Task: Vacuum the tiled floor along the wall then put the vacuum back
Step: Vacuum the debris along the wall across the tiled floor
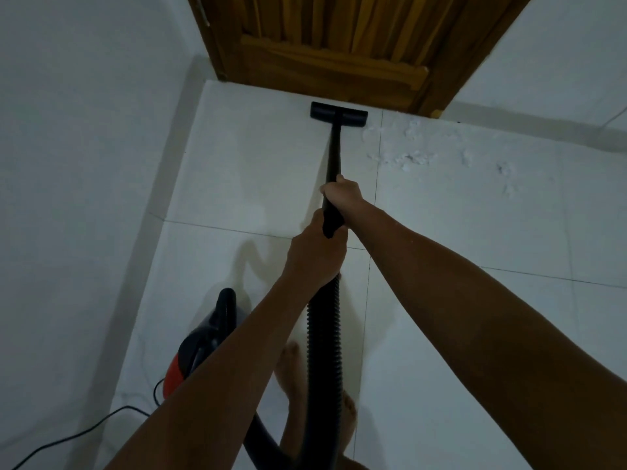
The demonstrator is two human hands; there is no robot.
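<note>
Fingers: right hand [341, 195] wraps the black wand [334, 154]; left hand [315, 256] grips where the hose [324, 334] joins it.
Nozzle [338, 114]: flat on the tiled floor [254, 171], just before the wooden door [339, 45].
Vacuum body [203, 340]: lower left, beside the wall [68, 164].
Debris [410, 159]: white bits right of the wand.

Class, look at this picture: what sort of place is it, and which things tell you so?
Probably a room corner in a home: a wooden door, white floor tiles meeting plain walls, and a household vacuum cleaner on the floor.
</note>
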